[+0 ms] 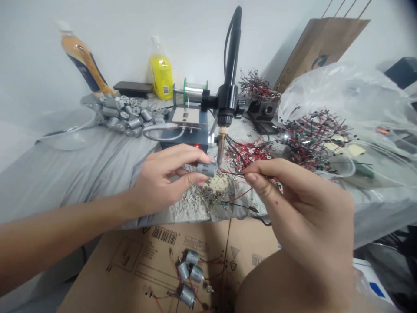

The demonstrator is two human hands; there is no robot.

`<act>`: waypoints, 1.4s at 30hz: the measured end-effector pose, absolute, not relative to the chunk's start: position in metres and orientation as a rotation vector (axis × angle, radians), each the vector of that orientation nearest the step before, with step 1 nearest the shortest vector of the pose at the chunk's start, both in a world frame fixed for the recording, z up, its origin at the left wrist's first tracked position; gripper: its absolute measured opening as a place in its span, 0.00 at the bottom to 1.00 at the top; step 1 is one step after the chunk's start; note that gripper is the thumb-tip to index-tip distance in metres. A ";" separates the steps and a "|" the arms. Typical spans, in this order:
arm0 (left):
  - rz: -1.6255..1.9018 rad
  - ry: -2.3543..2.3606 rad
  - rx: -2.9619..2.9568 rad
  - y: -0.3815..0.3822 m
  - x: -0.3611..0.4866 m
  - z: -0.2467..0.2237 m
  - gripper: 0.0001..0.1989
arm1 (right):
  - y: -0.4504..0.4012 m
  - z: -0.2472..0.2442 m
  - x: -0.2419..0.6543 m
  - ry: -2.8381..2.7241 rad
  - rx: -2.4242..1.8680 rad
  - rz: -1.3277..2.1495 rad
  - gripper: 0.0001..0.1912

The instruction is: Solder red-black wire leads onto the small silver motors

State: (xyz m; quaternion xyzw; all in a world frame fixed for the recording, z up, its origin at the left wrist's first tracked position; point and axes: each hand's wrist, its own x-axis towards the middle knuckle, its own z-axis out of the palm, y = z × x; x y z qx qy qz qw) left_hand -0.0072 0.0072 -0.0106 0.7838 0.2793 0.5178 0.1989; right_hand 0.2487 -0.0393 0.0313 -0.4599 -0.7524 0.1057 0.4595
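Note:
My left hand [172, 174] is closed around a small silver electric motor [206, 168], held sideways with one end toward the soldering iron [221, 150]. The iron is clamped tip-down in a stand, and its tip is right beside that motor end; whether they touch I cannot tell. Between thumb and forefinger, my right hand [276, 187] pinches thin red and black wires [233, 173] whose ends reach the same spot. A small green circuit board [224, 203] hangs on wires below. Solder bits [211, 195] litter the surface underneath.
A solder spool [195, 92] sits behind the iron. Loose motors [125, 115] are piled at left, tangled red and black wires [316, 134] at right. Several wired motors [196, 274] lie on the cardboard [130, 269] in front. Two bottles [161, 71] and a paper bag [321, 52] stand behind.

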 end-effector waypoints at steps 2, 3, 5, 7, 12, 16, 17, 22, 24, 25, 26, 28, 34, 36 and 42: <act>1.433 0.800 2.191 0.007 -0.008 -0.011 0.11 | -0.039 0.032 0.249 -1.849 -1.140 0.262 0.06; 1.429 0.803 2.190 0.007 -0.008 -0.011 0.11 | -0.039 0.032 0.249 -1.846 -1.140 0.263 0.06; 1.436 0.787 2.195 0.007 -0.008 -0.011 0.12 | -0.038 0.031 0.248 -1.843 -1.137 0.267 0.06; 1.441 0.777 2.198 0.007 -0.008 -0.011 0.12 | -0.037 0.031 0.248 -1.839 -1.134 0.268 0.06; 1.414 0.795 2.195 0.006 -0.008 -0.010 0.14 | -0.038 0.031 0.248 -1.842 -1.147 0.265 0.06; 1.438 0.749 2.188 0.007 -0.007 -0.011 0.14 | -0.038 0.033 0.247 -1.841 -1.113 0.240 0.06; 1.442 0.743 2.184 0.007 -0.007 -0.011 0.14 | -0.038 0.033 0.246 -1.843 -1.102 0.239 0.06; 1.441 0.736 2.152 0.008 -0.006 -0.011 0.15 | -0.035 0.030 0.245 -1.851 -1.072 0.242 0.06; 1.432 0.727 2.131 0.008 -0.006 -0.011 0.15 | -0.036 0.030 0.246 -1.848 -1.067 0.244 0.06; 1.429 0.723 2.124 0.008 -0.006 -0.011 0.15 | -0.037 0.029 0.247 -1.846 -1.064 0.244 0.06; 1.428 0.720 2.121 0.008 -0.007 -0.011 0.15 | -0.037 0.029 0.248 -1.845 -1.059 0.242 0.06; 1.431 0.717 2.122 0.009 -0.007 -0.012 0.15 | -0.038 0.029 0.249 -1.843 -1.057 0.242 0.06; 1.432 0.688 2.127 0.010 -0.007 -0.012 0.15 | -0.036 0.030 0.248 -1.843 -1.064 0.237 0.06; 1.435 0.691 2.130 0.010 -0.007 -0.011 0.15 | -0.035 0.030 0.247 -1.843 -1.067 0.237 0.06; 1.445 0.696 2.143 0.009 -0.007 -0.011 0.16 | -0.037 0.030 0.248 -1.848 -1.071 0.227 0.06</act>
